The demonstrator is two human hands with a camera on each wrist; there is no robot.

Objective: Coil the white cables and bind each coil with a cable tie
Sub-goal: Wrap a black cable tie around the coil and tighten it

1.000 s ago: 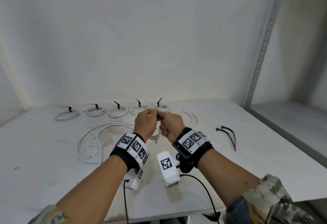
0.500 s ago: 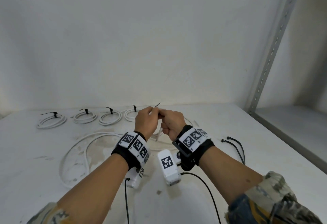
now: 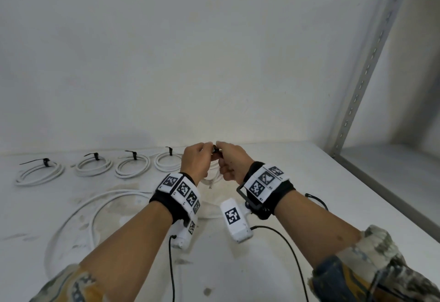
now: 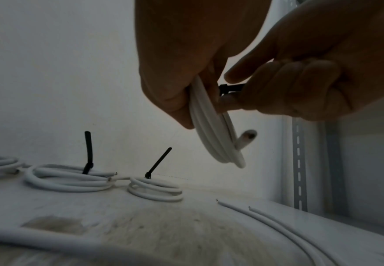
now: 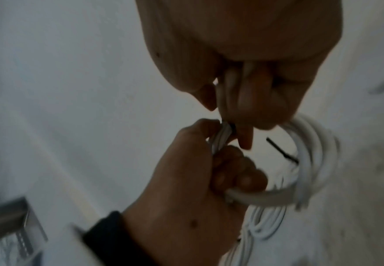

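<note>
Four bound coils (image 3: 132, 167) line the back of the tabletop (image 3: 309, 182) in your head view, where five showed a second ago; the fifth now sits behind your hands or out of sight. Your left hand (image 3: 195, 161) and right hand (image 3: 232, 162) meet above the tabletop, closer to the wall than before, and they hide most of the coil (image 3: 212, 177) they hold. A loose white cable (image 3: 95, 208) loops on the tabletop, partly covered by your left forearm.

From the left wrist, your left hand (image 4: 175, 63) curls round the coil (image 4: 214, 126), while your right hand (image 4: 300, 72) pinches the black cable tie (image 4: 230, 88), its tail buried in the fingers.

The right wrist view is blurred: both hands (image 5: 243, 63) clamp the coil (image 5: 309, 153); the tie barely shows.
</note>
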